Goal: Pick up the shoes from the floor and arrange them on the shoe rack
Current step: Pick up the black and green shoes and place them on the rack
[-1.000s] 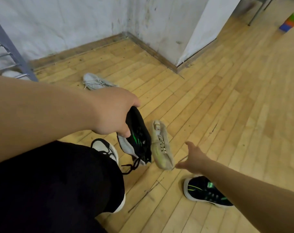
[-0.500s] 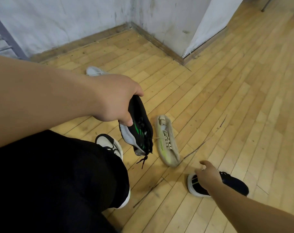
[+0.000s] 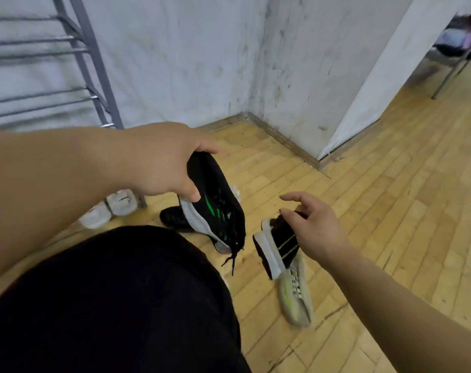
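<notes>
— So, where are the shoes?
— The left hand point(image 3: 161, 160) grips one black shoe point(image 3: 215, 203) by the heel; its long axis slants down, toe hanging below the grip. The right hand point(image 3: 318, 230) pinches a second black shoe point(image 3: 276, 246) at the collar, sole turned left, toe downward.
— Anything beneath?
— A pale shoe point(image 3: 296, 300) lies on the floor point(image 3: 390, 211) under the right grip. The shoe rack point(image 3: 89, 63) stands above the left wrist.

The shoe rack point(image 3: 75, 57) is blurred and cut off at the left edge. A dark trouser leg point(image 3: 108, 305) hides the floor beneath it. A blurred chair point(image 3: 455, 47) runs off the right edge.
</notes>
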`<state>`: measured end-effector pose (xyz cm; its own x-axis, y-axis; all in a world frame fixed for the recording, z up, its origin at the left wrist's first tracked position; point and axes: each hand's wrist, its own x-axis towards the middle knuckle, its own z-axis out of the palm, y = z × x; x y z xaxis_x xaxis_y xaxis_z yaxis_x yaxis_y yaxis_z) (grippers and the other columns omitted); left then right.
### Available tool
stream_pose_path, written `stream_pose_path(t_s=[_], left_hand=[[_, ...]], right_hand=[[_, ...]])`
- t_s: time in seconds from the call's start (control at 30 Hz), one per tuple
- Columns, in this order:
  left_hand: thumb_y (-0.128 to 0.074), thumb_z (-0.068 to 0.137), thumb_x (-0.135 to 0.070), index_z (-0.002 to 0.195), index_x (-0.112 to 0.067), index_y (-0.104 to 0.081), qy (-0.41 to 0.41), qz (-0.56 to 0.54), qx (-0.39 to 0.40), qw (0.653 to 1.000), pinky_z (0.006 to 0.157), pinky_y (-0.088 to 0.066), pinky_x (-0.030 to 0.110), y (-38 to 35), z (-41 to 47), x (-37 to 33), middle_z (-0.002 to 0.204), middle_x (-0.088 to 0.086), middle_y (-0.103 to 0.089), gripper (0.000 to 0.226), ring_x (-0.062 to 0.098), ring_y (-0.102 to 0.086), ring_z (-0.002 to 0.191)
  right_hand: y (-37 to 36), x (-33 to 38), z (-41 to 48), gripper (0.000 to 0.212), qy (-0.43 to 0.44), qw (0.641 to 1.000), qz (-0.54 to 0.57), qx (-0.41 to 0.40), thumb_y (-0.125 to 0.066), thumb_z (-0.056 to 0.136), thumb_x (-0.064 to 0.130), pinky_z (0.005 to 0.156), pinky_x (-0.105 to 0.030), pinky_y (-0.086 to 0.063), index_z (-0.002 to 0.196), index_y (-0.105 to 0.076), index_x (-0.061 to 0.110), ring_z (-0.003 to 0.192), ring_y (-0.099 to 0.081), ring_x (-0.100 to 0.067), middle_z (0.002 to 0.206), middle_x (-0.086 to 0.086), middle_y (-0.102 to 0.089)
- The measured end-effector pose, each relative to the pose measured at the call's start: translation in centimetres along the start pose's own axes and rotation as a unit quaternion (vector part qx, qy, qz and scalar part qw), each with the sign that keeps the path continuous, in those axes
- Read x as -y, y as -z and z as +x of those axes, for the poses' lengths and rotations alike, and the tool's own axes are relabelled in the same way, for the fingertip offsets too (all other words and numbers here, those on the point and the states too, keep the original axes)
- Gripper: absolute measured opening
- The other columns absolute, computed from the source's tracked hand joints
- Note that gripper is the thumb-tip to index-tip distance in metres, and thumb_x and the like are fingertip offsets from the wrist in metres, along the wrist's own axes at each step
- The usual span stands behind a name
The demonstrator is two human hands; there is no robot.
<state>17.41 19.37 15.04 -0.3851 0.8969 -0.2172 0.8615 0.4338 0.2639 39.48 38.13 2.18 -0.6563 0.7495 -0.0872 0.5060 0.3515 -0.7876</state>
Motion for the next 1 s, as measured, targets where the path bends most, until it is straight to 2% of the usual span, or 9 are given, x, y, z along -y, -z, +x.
stream_pose_path(t_s=[0.13, 0.33, 0.4, 0.53, 0.6, 0.67, 0.77, 0.87, 1.0], left_hand=[[-0.091, 0.075, -0.031, 0.145, -0.043, -0.052, 0.067, -0.114, -0.114, 0.985, 0.094, -0.041, 0.023, 3.5, -6.8, 6.2, 0.138, -0.018, -0.060, 0.082, 0.008, -0.058, 0.121], [-0.092, 0.073, -0.017, 0.114, -0.048, -0.065, 0.155, -0.244, -0.234, 0.929, 0.065, -0.044, 0.002, 4.4, -17.9, 14.0, 0.107, -0.023, -0.067, 0.058, -0.015, -0.064, 0.082], [-0.093, 0.073, -0.016, 0.114, -0.047, -0.067, 0.180, -0.263, -0.241, 0.917, 0.070, -0.046, 0.007, 4.3, -20.8, 16.1, 0.111, -0.019, -0.069, 0.057, -0.011, -0.066, 0.082], [-0.093, 0.074, -0.022, 0.117, -0.050, -0.066, 0.226, -0.273, -0.253, 0.900, 0.087, -0.055, 0.029, 4.6, -25.6, 19.6, 0.121, -0.022, -0.064, 0.057, 0.008, -0.069, 0.100], [-0.093, 0.074, -0.020, 0.113, -0.048, -0.067, 0.240, -0.277, -0.273, 0.889, 0.085, -0.055, 0.028, 4.5, -27.4, 20.9, 0.120, -0.022, -0.064, 0.054, 0.013, -0.069, 0.101], [-0.094, 0.073, -0.021, 0.111, -0.047, -0.068, 0.254, -0.286, -0.284, 0.879, 0.091, -0.057, 0.039, 4.1, -28.7, 22.4, 0.125, -0.017, -0.064, 0.052, 0.019, -0.069, 0.108], [-0.095, 0.073, -0.027, 0.111, -0.055, -0.067, 0.262, -0.307, -0.284, 0.870, 0.095, -0.058, 0.042, 3.6, -30.0, 24.5, 0.126, -0.018, -0.064, 0.055, 0.014, -0.069, 0.107], [-0.093, 0.075, -0.027, 0.114, -0.052, -0.066, 0.266, -0.317, -0.284, 0.865, 0.091, -0.055, 0.031, 3.4, -30.3, 25.7, 0.126, -0.018, -0.062, 0.054, 0.008, -0.065, 0.109], [-0.091, 0.078, -0.021, 0.119, -0.047, -0.064, 0.277, -0.342, -0.275, 0.855, 0.081, -0.056, 0.025, 2.9, -29.6, 27.3, 0.119, -0.013, -0.065, 0.056, 0.009, -0.067, 0.101]], right_hand=[[-1.1, 10.7, 1.5, 0.020, 0.200, 0.975, -0.090, 0.037, -0.061, 0.102, 0.024, 0.063, -0.002, -0.038, 0.112, -0.064, 0.041, 0.078, -0.055, 0.019, 0.078, 0.026, -0.056], [-3.6, 24.6, 2.1, 0.022, 0.405, 0.899, -0.166, 0.037, -0.060, 0.103, 0.019, 0.061, -0.007, -0.038, 0.114, -0.073, 0.032, 0.073, -0.058, 0.014, 0.076, 0.031, -0.057], [-4.8, 28.0, 1.6, 0.022, 0.451, 0.871, -0.190, 0.035, -0.059, 0.104, 0.018, 0.062, -0.007, -0.036, 0.116, -0.073, 0.029, 0.073, -0.058, 0.015, 0.077, 0.031, -0.057], [-8.4, 33.1, 0.8, 0.024, 0.523, 0.826, -0.205, 0.039, -0.056, 0.105, 0.021, 0.088, -0.028, -0.051, 0.122, -0.072, 0.027, 0.106, -0.067, -0.013, 0.118, 0.007, -0.074], [-10.4, 34.7, 0.4, 0.024, 0.552, 0.809, -0.198, 0.044, -0.057, 0.104, 0.020, 0.091, -0.027, -0.049, 0.121, -0.073, 0.025, 0.111, -0.065, -0.015, 0.121, 0.006, -0.074], [-12.6, 35.9, 0.2, 0.023, 0.587, 0.785, -0.195, 0.038, -0.059, 0.103, 0.016, 0.093, -0.032, -0.052, 0.119, -0.075, 0.021, 0.109, -0.067, -0.018, 0.118, 0.004, -0.075], [-16.3, 37.2, -0.2, 0.028, 0.630, 0.741, -0.231, 0.014, -0.051, 0.101, 0.016, 0.074, -0.042, -0.059, 0.107, -0.078, 0.017, 0.087, -0.071, -0.030, 0.097, -0.006, -0.077], [-19.9, 37.5, 0.1, 0.035, 0.705, 0.667, -0.239, -0.034, -0.044, 0.089, 0.021, 0.046, -0.036, -0.050, 0.086, -0.077, 0.009, 0.052, -0.060, -0.034, 0.064, -0.010, -0.065], [-24.4, 36.4, 3.0, 0.028, 0.740, 0.626, -0.241, -0.045, -0.050, 0.089, 0.015, 0.042, -0.033, -0.036, 0.082, -0.075, 0.006, 0.041, -0.049, -0.031, 0.056, -0.011, -0.056]])
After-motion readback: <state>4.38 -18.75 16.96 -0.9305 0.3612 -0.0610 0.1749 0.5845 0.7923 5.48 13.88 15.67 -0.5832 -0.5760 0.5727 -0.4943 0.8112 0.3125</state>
